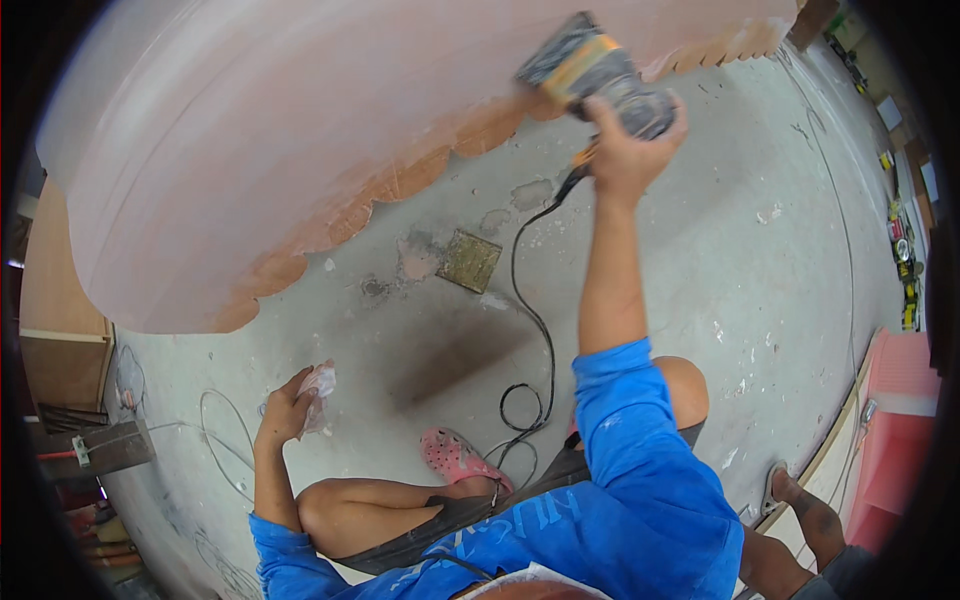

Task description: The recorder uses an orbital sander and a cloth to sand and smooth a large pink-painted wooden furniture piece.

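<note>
My right hand (pixel 632 155) is wrapped round the grip of a black and yellow electric sander (pixel 590 75), stretched out ahead of me. Its pad lies against the pinkish-white face of a large panel (pixel 270 150), near the brown scalloped edge; motion blurs the tool. From its rear a black cable (pixel 515 260) runs down to the floor and loops near my pink clog (pixel 455 455). My left hand (pixel 285 410), lower left, is closed on a crumpled whitish-pink sheet (pixel 319 385); whether it is cloth, paper or plastic I cannot tell.
A square, stained plate (pixel 469 261) lies on the grey floor between patches of dried filler. Thin cables (pixel 840 200) trail along the right side and lower left. A pink plastic unit (pixel 895 440) and another person's leg (pixel 815 520) are at the lower right. Wooden boards (pixel 65 300) stand far left.
</note>
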Tool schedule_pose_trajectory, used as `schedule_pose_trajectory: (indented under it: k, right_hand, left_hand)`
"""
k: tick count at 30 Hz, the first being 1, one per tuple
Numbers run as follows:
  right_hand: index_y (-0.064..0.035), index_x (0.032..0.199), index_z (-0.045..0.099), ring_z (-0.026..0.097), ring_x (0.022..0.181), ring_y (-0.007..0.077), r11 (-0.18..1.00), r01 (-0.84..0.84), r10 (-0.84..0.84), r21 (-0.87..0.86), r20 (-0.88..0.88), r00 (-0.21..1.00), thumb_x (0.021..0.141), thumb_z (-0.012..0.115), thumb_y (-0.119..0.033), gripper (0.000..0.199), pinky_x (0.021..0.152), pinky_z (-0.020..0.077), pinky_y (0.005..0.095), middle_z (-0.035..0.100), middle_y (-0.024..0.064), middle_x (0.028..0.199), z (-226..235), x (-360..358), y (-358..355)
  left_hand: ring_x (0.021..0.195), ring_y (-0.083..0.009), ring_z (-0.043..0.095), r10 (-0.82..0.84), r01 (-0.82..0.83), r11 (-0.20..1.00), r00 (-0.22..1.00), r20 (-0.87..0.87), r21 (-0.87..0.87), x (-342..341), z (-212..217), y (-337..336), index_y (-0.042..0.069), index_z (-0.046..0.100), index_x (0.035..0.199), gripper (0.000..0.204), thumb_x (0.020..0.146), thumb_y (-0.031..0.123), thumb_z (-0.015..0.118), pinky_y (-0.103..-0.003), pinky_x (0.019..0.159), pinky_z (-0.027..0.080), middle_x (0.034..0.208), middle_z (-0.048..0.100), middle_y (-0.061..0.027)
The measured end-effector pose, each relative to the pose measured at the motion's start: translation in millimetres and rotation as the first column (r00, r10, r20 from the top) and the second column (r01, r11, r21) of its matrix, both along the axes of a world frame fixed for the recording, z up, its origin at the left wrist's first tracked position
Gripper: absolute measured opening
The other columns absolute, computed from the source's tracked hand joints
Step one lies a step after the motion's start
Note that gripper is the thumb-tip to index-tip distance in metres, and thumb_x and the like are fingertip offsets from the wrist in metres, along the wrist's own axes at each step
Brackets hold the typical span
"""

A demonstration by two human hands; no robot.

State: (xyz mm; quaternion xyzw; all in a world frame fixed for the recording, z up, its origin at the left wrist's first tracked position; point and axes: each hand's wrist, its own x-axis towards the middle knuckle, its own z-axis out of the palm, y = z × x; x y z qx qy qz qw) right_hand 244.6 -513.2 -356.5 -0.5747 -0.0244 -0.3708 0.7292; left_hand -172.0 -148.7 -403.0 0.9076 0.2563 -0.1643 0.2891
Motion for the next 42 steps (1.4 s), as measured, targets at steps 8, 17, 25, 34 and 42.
schedule_pose_trajectory:
  k: [8, 17, 25, 34, 42]
  right_hand:
    - [0.0007, 0.140, 0.031, 0.066, 0.080, 0.0255, 0.978, -0.028, 0.069, 0.204, -0.193, 0.979, 0.068, 0.081, 0.000, 0.087, 0.060, 0.0559, 0.0331, 0.059, 0.0188, 0.109, 3, 47, -39]
    - [-0.0128, 0.134, 0.048, 0.053, 0.112, 0.0410, 0.898, 0.108, 0.086, -0.427, 0.410, 0.908, 0.066, 0.082, -0.009, 0.076, 0.095, 0.0475, 0.0489, 0.049, 0.0219, 0.126, -31, -104, 85]
    - [-0.0057, 0.132, 0.048, 0.053, 0.113, 0.0336, 0.881, 0.249, -0.074, -0.402, 0.404, 0.912, 0.064, 0.086, -0.010, 0.078, 0.092, 0.0488, 0.0442, 0.050, 0.0176, 0.121, -19, -34, 28]
    - [0.0029, 0.135, 0.041, 0.063, 0.100, 0.0260, 0.927, -0.097, 0.153, 0.361, -0.127, 0.980, 0.062, 0.091, -0.004, 0.090, 0.085, 0.0542, 0.0354, 0.055, 0.0179, 0.122, 7, 72, -67]
    - [-0.0099, 0.131, 0.049, 0.053, 0.112, 0.0369, 0.939, 0.159, -0.047, -0.304, 0.345, 0.937, 0.066, 0.082, -0.008, 0.072, 0.094, 0.0469, 0.0466, 0.049, 0.0195, 0.126, -21, -64, 64]
  left_hand:
    - [0.100, -0.0287, 0.069, 0.055, -0.039, 0.995, 0.983, 0.173, -0.092, -1, 14, -7, 0.002, 0.058, 0.132, 0.044, 0.088, 0.003, 0.060, -0.034, 0.089, 0.052, 0.111, 0.071, -0.0193]
    - [0.099, -0.0262, 0.068, -0.047, 0.046, 0.999, 0.996, 0.078, 0.020, 57, 17, -19, 0.001, 0.058, 0.124, 0.039, 0.085, 0.000, 0.063, -0.036, 0.087, 0.053, 0.108, 0.071, -0.0166]
    - [0.096, -0.0258, 0.068, -0.052, 0.055, 0.997, 0.996, -0.067, 0.051, 71, 15, -35, 0.002, 0.057, 0.123, 0.039, 0.085, 0.005, 0.067, -0.036, 0.085, 0.054, 0.103, 0.070, -0.0166]
    - [0.098, -0.0315, 0.068, 0.101, -0.098, 0.994, 0.992, -0.074, 0.040, 20, 36, -26, 0.000, 0.055, 0.124, 0.040, 0.087, 0.007, 0.066, -0.038, 0.086, 0.053, 0.106, 0.069, -0.0201]
    - [0.099, -0.0321, 0.068, 0.062, -0.058, 0.992, 0.998, -0.034, 0.112, 40, 35, -23, 0.000, 0.055, 0.122, 0.042, 0.083, 0.006, 0.070, -0.040, 0.087, 0.053, 0.105, 0.069, -0.0202]
